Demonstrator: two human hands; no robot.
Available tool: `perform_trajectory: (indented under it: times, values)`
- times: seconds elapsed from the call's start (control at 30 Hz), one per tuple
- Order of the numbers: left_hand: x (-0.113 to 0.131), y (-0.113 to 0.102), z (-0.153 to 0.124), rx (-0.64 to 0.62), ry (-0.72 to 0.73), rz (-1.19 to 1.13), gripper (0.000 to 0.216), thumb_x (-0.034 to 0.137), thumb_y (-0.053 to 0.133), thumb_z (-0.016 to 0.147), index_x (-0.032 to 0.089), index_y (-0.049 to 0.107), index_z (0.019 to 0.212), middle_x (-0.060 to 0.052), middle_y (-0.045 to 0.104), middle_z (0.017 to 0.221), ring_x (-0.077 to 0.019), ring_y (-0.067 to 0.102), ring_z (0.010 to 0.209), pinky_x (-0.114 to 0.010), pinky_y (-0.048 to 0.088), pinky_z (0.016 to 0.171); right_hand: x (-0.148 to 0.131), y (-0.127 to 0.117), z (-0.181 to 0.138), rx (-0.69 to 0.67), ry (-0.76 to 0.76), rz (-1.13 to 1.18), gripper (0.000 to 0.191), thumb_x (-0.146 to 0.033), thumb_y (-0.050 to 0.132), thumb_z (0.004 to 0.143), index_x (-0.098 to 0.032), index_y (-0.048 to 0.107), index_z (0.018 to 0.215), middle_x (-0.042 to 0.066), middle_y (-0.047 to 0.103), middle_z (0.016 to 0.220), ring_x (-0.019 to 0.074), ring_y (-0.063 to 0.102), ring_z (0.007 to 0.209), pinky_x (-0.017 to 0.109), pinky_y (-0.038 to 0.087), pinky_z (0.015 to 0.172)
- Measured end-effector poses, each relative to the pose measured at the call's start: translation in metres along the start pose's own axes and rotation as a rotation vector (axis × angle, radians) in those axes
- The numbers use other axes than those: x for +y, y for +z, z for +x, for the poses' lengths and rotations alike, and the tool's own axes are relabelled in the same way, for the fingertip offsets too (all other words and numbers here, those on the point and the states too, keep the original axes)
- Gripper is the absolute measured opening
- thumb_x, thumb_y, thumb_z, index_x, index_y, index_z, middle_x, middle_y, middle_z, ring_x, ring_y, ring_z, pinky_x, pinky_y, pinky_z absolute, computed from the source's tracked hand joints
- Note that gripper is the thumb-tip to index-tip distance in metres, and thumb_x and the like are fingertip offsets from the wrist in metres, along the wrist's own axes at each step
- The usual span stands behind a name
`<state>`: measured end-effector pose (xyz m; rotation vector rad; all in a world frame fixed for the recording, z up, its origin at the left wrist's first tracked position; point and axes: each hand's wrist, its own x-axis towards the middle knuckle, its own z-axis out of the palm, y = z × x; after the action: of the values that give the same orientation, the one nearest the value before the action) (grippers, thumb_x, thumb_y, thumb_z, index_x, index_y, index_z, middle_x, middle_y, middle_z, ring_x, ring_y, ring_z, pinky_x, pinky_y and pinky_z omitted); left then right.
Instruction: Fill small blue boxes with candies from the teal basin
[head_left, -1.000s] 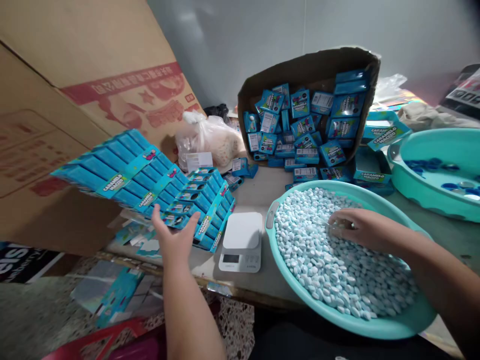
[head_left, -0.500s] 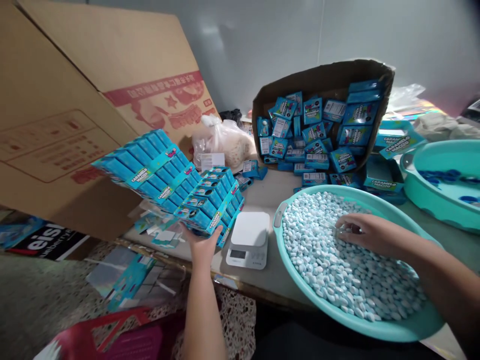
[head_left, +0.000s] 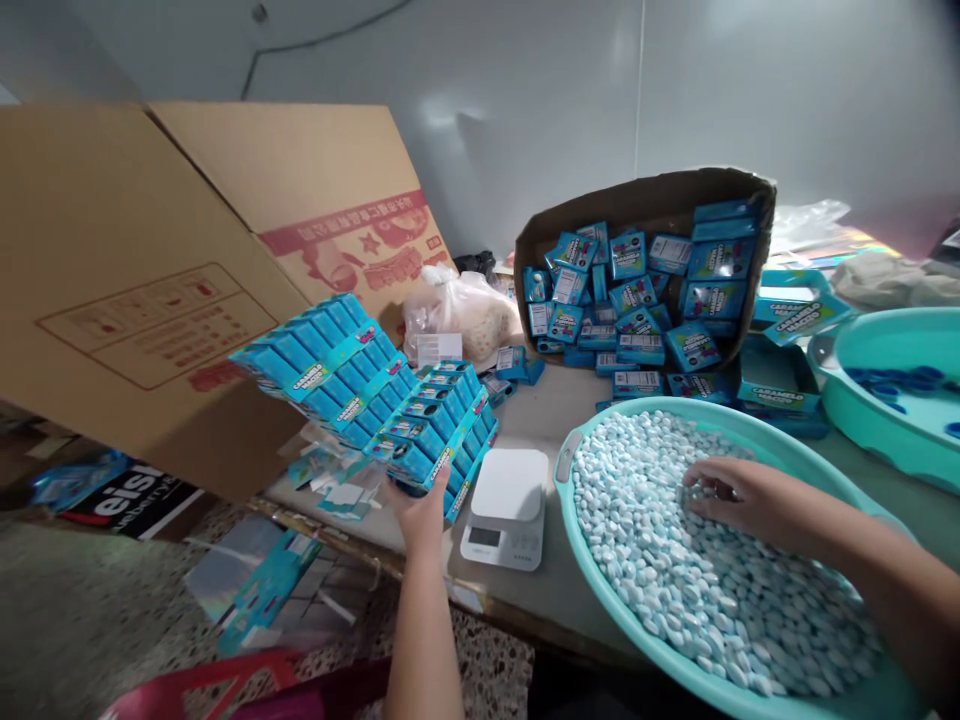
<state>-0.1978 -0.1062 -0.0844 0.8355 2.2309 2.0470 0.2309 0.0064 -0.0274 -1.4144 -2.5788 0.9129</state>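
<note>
My left hand [head_left: 421,515] grips the near lower end of a stack of blue candy boxes [head_left: 442,425] in display trays. A second tilted row of blue boxes [head_left: 330,365] leans up behind it toward the big carton. My right hand [head_left: 724,490] rests in a turquoise basin [head_left: 581,545] full of small white and pale blue candies [head_left: 652,520]. Its fingers curl down around candies, and the fingertips are partly hidden. Between the two hands lies a white kitchen scale [head_left: 510,485], its pan bare.
A large cardboard carton [head_left: 150,230] stands at the left. An open cardboard box [head_left: 645,195] of loose blue boxes lies behind the basin. A tied plastic bag [head_left: 469,310] sits at the back. Another turquoise basin [head_left: 885,410] holds dark blue pieces. A red plastic stool [head_left: 202,690] is below.
The view has tilted up a little, so everything sits lower and slightly to the right. My left hand keeps its grip on the boxes; my right hand stays among the candies, with little visible movement.
</note>
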Motion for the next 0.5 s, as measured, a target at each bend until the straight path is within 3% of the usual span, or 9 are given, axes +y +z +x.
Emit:
perform_trajectory:
  times: [0.27,0.5]
  values:
    - [-0.0079,0.0027,-0.0041,0.015,0.015,0.014,0.094,0.042,0.083,0.07,0.019,0.034,0.148,-0.019,0.045,0.152,-0.0278,0.051,0.137,-0.044,0.042,0.116,-0.0039,-0.0041,-0.0041,-0.011,-0.001,0.0,0.028,-0.044,0.054,0.086,-0.026,0.068,0.101,0.007,0.07,0.094,0.0258,0.063,0.085,0.037,0.046,0.074]
    - [-0.0043,0.002,-0.005,0.047,-0.015,0.064,0.097,0.041,0.081,0.071,0.014,0.031,0.15,-0.022,0.044,0.153,-0.0279,0.049,0.139,-0.042,0.041,0.117,-0.0073,-0.0075,-0.004,0.011,-0.042,-0.028,0.026,-0.041,0.056,0.088,-0.024,0.07,0.101,0.006,0.072,0.098,0.022,0.065,0.085,0.032,0.048,0.075]
